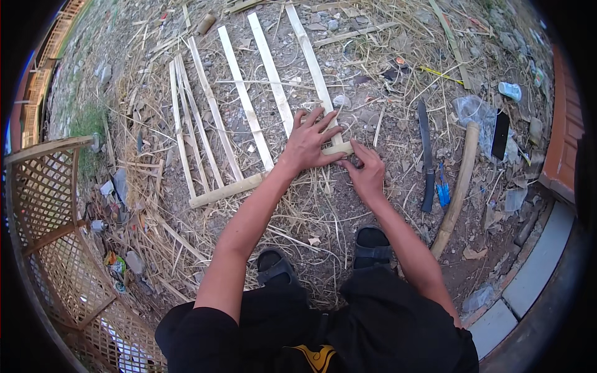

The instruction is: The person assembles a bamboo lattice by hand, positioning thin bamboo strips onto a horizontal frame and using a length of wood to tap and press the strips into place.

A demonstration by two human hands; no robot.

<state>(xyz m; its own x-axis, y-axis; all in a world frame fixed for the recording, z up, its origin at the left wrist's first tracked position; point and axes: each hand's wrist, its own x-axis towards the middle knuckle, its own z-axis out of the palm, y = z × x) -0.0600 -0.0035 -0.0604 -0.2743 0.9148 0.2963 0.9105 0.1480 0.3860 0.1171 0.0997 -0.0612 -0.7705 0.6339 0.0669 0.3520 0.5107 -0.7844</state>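
A round bamboo pole [233, 189] lies crosswise on the ground in front of me. Several flat pale bamboo slats run away from it, roughly side by side. My left hand [309, 143] grips the rightmost slat [309, 53] near its lower end, fingers bent over it and thumb along the pole. At the pole's right end, my right hand [367, 173] pinches it between thumb and fingers. The joint between that slat and the pole is partly covered by my fingers. The pole's middle passes behind my left forearm.
On the right lie a machete [426, 149], a blue-handled tool [442, 186], a curved bamboo pole [459, 189] and a dark flat bar [500, 135] on clear plastic. A wooden lattice panel [50, 239] stands at left. Dry straw and shavings litter the ground around my sandals [372, 247].
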